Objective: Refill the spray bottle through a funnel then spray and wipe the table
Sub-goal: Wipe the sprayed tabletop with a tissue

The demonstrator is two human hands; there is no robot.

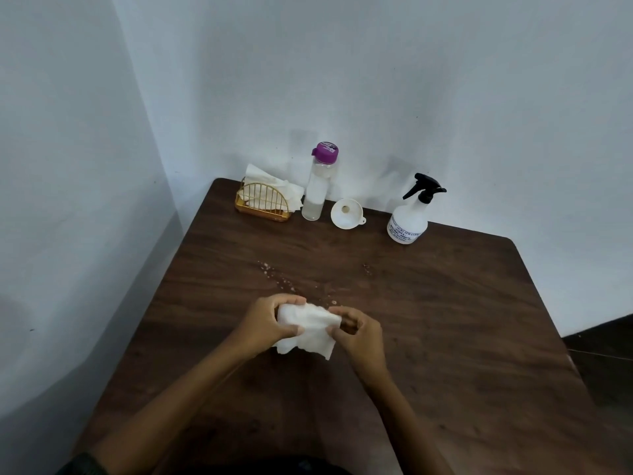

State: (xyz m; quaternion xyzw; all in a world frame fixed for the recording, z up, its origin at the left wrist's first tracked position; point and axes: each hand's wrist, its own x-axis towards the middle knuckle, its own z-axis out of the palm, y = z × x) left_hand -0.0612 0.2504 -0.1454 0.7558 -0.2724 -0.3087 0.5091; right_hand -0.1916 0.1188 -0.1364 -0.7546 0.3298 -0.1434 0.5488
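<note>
A crumpled white tissue (308, 329) is held just above the dark wooden table (445, 320), near its middle. My left hand (270, 323) grips its left side and my right hand (359, 332) pinches its right edge. Small water droplets (279, 277) speckle the table just beyond my hands. At the back stand a white spray bottle (409, 219) with a black trigger head, a white funnel (346, 214) lying on the table, and a clear water bottle (318, 186) with a purple cap.
A gold wire napkin holder (262, 202) with white tissues stands at the back left corner. White walls close in behind and on the left. The table's right edge drops to a dark floor (603, 341).
</note>
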